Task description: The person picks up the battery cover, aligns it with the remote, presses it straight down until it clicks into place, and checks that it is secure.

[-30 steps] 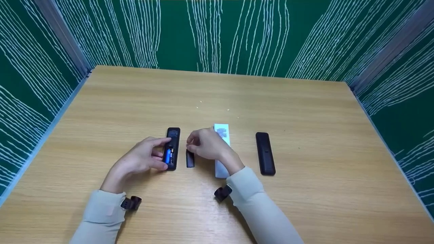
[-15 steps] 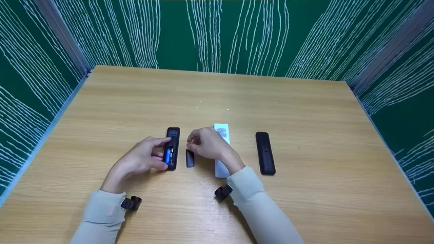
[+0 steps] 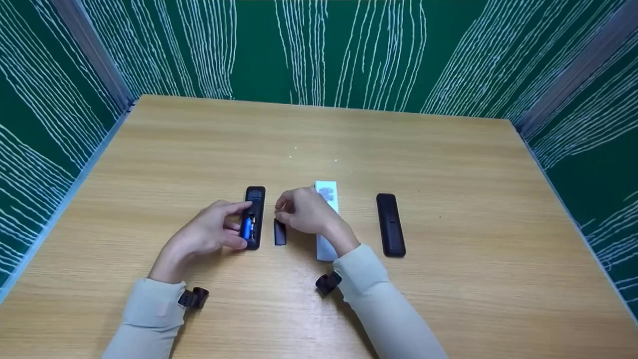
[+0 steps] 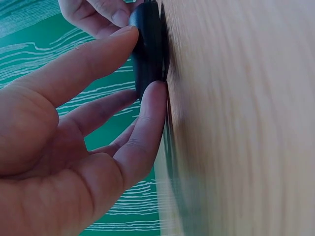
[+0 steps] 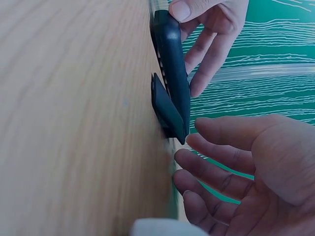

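Note:
My left hand (image 3: 212,229) holds a black remote control (image 3: 256,195) on the table by its left side, thumb near the bottom end and a finger farther up. The remote lies back side up with its battery bay uncovered, and a blue battery (image 3: 247,228) shows in it. A small black battery cover (image 3: 280,234) lies just to the right. Over the cover's far end is my right hand (image 3: 309,212), its fingers loosely bent. In the right wrist view, the fingertips (image 5: 197,125) are close to the cover (image 5: 167,110), with no grip on it visible.
A narrow white box (image 3: 326,252) with a printed label lies partly beneath my right hand and wrist. Farther right is a second black remote control (image 3: 391,227), back side up with its cover on. A few tiny pale specks dot the wooden table (image 3: 448,164) beyond.

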The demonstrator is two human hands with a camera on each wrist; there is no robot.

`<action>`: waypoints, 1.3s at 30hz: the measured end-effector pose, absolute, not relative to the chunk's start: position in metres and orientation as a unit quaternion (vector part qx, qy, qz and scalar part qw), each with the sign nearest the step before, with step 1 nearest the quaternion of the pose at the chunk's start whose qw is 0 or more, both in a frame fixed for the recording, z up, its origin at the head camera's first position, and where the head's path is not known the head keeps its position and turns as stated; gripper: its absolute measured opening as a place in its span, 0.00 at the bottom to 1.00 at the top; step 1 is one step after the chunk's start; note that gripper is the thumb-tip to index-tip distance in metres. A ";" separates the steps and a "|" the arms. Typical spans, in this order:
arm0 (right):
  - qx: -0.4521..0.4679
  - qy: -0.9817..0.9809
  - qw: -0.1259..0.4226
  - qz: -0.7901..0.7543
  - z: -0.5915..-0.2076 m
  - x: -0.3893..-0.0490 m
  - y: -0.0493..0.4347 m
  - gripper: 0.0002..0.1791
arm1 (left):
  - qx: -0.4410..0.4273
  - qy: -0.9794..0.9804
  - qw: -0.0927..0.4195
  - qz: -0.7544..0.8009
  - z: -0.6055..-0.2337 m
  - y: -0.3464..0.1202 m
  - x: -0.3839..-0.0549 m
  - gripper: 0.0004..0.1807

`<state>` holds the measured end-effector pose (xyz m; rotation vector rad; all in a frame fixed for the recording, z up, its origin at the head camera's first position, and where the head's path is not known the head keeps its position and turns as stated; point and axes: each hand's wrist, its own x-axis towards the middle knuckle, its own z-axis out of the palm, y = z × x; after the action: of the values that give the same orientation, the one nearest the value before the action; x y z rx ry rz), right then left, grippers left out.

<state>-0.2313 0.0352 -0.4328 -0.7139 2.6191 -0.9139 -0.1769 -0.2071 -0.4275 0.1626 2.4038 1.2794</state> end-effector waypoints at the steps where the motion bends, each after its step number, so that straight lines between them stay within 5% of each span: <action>1: -0.247 0.906 0.138 -0.315 -0.433 -0.231 0.035 0.09 | 0.059 0.862 0.205 0.459 -0.428 -0.207 -0.177 0.49; 39: -0.248 0.907 0.146 -0.309 -0.437 -0.229 0.032 0.03 | 0.049 0.854 0.210 0.473 -0.429 -0.208 -0.176 0.50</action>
<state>-0.2287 0.0324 -0.4365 -0.7148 2.6110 -0.8896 -0.1763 -0.2078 -0.4287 0.1370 2.3763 1.3146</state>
